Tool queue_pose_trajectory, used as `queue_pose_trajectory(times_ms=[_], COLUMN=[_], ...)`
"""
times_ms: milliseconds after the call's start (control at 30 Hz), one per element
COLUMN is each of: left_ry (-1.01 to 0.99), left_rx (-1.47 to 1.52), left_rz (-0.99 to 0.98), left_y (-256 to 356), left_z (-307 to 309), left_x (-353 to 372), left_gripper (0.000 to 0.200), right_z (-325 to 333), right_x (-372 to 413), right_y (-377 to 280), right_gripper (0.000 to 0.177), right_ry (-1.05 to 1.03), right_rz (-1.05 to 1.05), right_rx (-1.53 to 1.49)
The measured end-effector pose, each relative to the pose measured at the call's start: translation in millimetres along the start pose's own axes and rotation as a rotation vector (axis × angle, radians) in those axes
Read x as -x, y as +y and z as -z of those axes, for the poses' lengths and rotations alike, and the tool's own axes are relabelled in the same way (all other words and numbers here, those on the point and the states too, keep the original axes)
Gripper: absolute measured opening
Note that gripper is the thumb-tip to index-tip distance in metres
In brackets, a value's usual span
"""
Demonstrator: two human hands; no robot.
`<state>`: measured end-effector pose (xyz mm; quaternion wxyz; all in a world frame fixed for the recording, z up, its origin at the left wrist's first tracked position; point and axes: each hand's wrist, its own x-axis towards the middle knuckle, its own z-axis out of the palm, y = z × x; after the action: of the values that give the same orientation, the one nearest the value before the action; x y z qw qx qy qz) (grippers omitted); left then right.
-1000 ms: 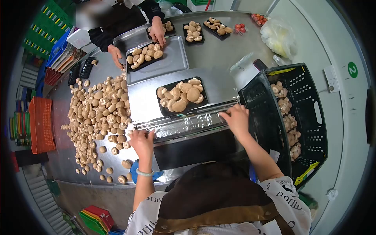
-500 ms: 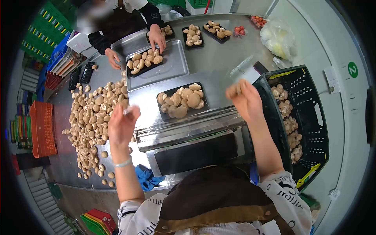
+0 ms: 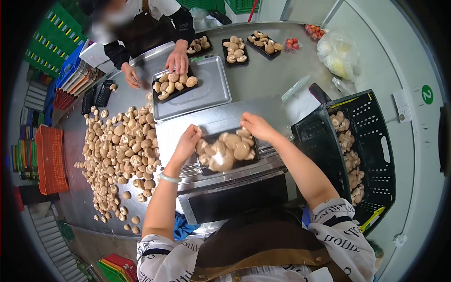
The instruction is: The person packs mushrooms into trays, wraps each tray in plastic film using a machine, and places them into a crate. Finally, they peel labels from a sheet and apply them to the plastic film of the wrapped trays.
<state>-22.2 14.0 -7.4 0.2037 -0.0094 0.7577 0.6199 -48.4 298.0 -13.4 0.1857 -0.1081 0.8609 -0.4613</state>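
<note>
A black tray [image 3: 256, 159] heaped with brown mushrooms [image 3: 231, 145] is in front of me, over the front edge of a metal wrapping machine [image 3: 235, 199]. A bright glare over the mushrooms looks like clear plastic film. My left hand [image 3: 190, 139] is closed in a pinch at the tray's far left corner. At the far right corner, my right hand [image 3: 256, 126] is closed the same way. Whether the fingertips grip the tray rim, the film or both is hard to see.
Loose mushrooms [image 3: 120, 145] are piled at left. Across the table, a co-worker's hand [image 3: 177, 58] touches mushrooms in another tray on a metal pan [image 3: 216, 96]. A black crate [image 3: 376, 145] holding packed mushrooms stands at right. Filled trays [image 3: 235, 50] lie at the back.
My hands, raised apart on either side before, have come together at the tray's far corners. The tray has moved toward me and looks larger. The co-worker's hand has shifted left over the other tray.
</note>
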Motion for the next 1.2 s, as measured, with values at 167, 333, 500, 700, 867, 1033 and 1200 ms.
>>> queue_pose_trajectory(times_ms=[167,333,500,700,867,1033,1200], left_ry=[-0.057,0.055,0.359,0.229,0.255,0.377,0.48], left_rx=[-0.129,-0.249,-0.353,-0.129,-0.153,-0.508,-0.336], left_rz=[0.051,-0.081,-0.353,-0.052,0.119,-0.172,-0.081], left_y=[-2.4,3.8,63.1,63.8,-20.5,-89.8,-93.7], left_z=[-4.0,-9.5,-33.4,-51.0,-82.1,-110.0,-115.4], left_x=[54.9,75.5,122.9,199.5,201.4,185.9,217.5], left_gripper=[0.035,0.042,0.036,0.034,0.04,0.035,0.015], right_z=[-4.9,-17.6,-0.5,2.3,-51.4,-99.5,-105.7], right_x=[55.4,81.0,116.4,185.5,210.7,209.4,242.3], right_y=[4.6,-8.2,-73.2,-102.0,-33.8,38.1,37.2], right_gripper=[0.034,0.034,0.036,0.035,0.043,0.045,0.037], right_ry=[-0.015,0.178,0.354,0.29,0.256,0.338,0.41], right_rz=[0.012,0.168,0.116,0.092,-0.078,-0.23,-0.374], right_rx=[-0.099,-0.105,-0.169,-0.207,-0.022,-0.023,-0.097])
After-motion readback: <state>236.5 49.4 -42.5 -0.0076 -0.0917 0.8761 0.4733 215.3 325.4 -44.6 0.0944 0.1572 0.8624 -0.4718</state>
